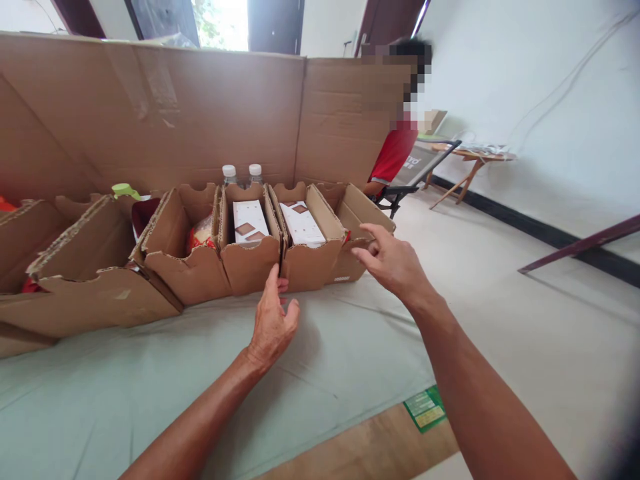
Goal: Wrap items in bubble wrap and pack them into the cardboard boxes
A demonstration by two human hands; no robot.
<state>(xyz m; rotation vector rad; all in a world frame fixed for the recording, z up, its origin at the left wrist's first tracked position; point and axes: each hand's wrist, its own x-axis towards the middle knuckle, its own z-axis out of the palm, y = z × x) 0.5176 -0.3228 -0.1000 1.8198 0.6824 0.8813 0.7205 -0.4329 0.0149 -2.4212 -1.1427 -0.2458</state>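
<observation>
view: just the one head cam, worn on the person's head
facing: forward and down, boxes (250, 247) at 12 o'clock
range: close, arm's reach, hands low in frame
far end: wall runs off toward 2 o'clock
shared: nothing, single view

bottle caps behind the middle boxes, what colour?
White. Both bottle caps show clearly in the head view, just behind the cardboard boxes.
</observation>
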